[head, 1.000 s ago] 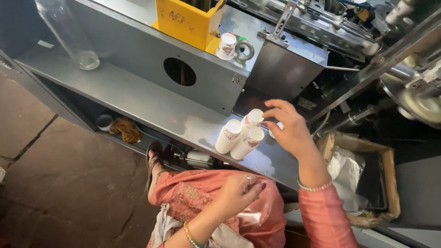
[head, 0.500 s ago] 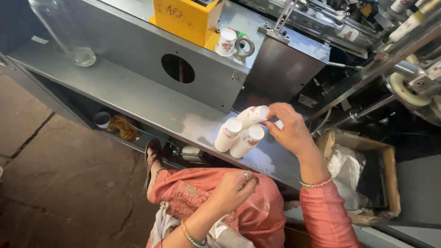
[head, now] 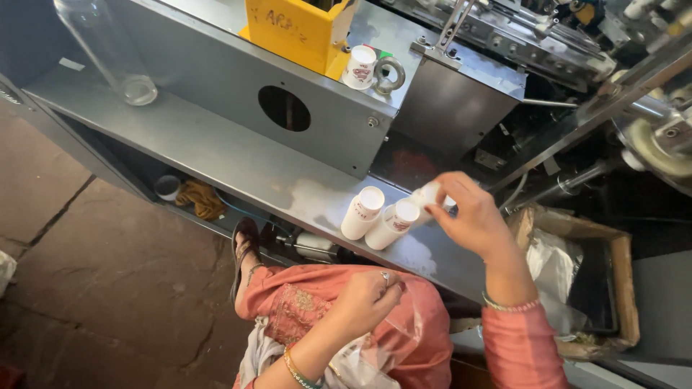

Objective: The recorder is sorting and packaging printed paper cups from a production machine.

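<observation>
Your right hand [head: 472, 216] reaches over the steel counter [head: 238, 162], its grip closed around a white paper cup [head: 430, 194] held just above the counter's edge, beside two stacks of white paper cups [head: 378, 216] lying tilted on the metal and touching each other. Your left hand [head: 367, 299] sits low over your lap, fingers curled into a loose closed grip on a clear plastic bag [head: 360, 360]. Further back, a single printed cup [head: 359, 67] stands upright next to a yellow box [head: 295, 32], and a clear plastic sleeve [head: 108, 50] leans at the counter's left end.
</observation>
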